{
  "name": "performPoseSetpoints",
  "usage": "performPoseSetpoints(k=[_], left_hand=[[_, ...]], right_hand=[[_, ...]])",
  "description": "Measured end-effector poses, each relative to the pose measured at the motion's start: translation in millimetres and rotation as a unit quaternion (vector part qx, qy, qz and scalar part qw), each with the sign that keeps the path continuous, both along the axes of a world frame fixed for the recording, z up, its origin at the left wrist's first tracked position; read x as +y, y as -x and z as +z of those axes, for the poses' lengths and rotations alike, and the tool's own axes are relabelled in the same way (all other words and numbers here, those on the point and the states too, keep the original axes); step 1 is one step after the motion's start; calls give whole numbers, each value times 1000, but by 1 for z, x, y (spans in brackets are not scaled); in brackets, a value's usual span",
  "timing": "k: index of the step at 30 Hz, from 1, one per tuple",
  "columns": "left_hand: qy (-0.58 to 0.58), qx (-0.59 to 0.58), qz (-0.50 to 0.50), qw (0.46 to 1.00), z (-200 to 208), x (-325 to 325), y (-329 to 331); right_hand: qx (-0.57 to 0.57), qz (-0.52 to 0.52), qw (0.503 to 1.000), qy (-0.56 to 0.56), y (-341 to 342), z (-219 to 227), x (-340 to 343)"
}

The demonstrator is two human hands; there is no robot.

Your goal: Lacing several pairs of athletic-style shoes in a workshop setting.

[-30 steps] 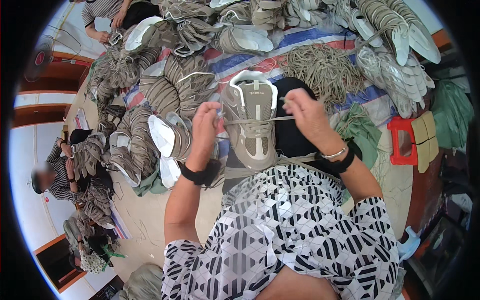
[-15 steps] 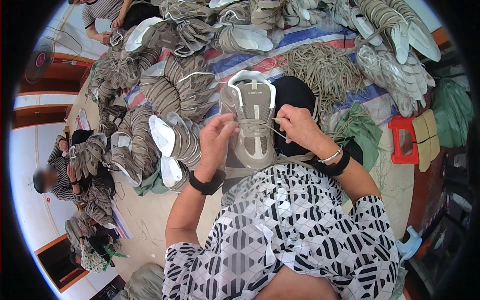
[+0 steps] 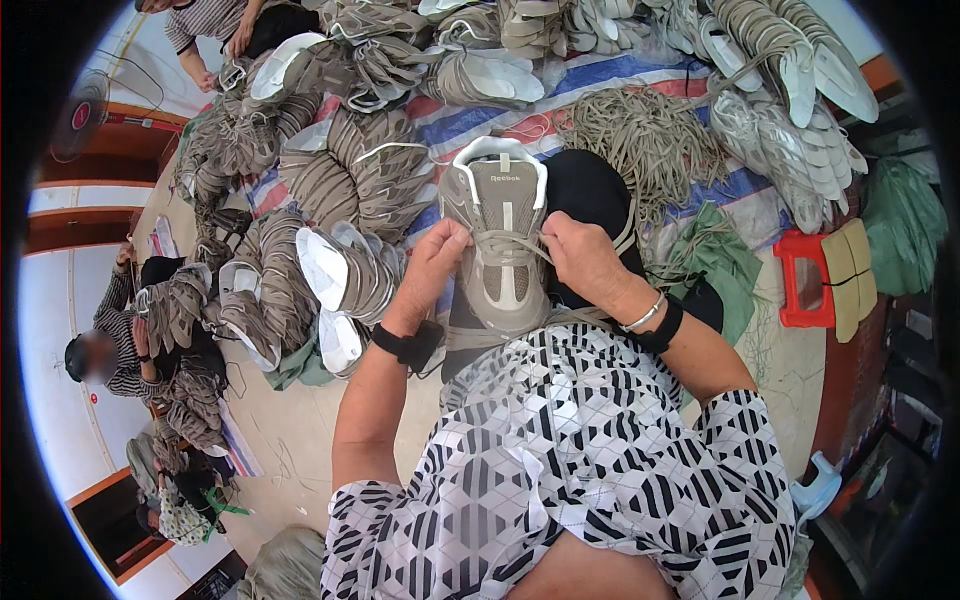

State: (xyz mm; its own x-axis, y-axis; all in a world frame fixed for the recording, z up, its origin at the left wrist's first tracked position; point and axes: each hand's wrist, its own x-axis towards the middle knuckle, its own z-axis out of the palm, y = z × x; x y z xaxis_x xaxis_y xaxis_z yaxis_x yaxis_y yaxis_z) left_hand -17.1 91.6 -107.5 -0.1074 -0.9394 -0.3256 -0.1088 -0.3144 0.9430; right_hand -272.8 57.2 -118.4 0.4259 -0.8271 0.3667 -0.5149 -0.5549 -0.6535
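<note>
A taupe sneaker upper [image 3: 505, 285] lies before me, its toe toward my body and its white-lined collar away from me. Flat beige shoelace [image 3: 512, 243] crosses the lower eyelets in several strands. At the left edge of the upper, my left hand [image 3: 433, 262] is closed in a pinch by the eyelets, where the lace seems to be between thumb and forefinger. On the other side, my right hand [image 3: 588, 258] pinches the lace close to the right eyelets. The lace tips are hidden.
A heap of loose laces [image 3: 650, 140] lies beyond on a striped sheet [image 3: 590, 80]. Stacked uppers [image 3: 350, 170] fill the left and far side. A red stool [image 3: 800, 280] stands at right, near green bags [image 3: 905, 225]. Other people work at the left, one with a striped sleeve [image 3: 120, 285].
My right hand has come down and closer to the sneaker upper, and the lace stretch beside it looks shorter. My left hand's fingers have drawn together at the left eyelets.
</note>
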Motion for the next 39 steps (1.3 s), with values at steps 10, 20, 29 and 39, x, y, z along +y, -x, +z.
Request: performPoseSetpoints(k=[10, 20, 29, 39], left_hand=[[-10, 40, -30, 999, 0, -6, -5], [8, 34, -56, 998, 2, 0, -6], [20, 14, 17, 1000, 19, -2, 11], [262, -416, 40, 870, 49, -10, 42]], right_hand=[[-114, -2, 904, -412, 8, 40, -13], [56, 1, 984, -170, 1, 29, -8], [-82, 100, 919, -372, 3, 39, -20], [59, 110, 992, 15, 9, 35, -26]])
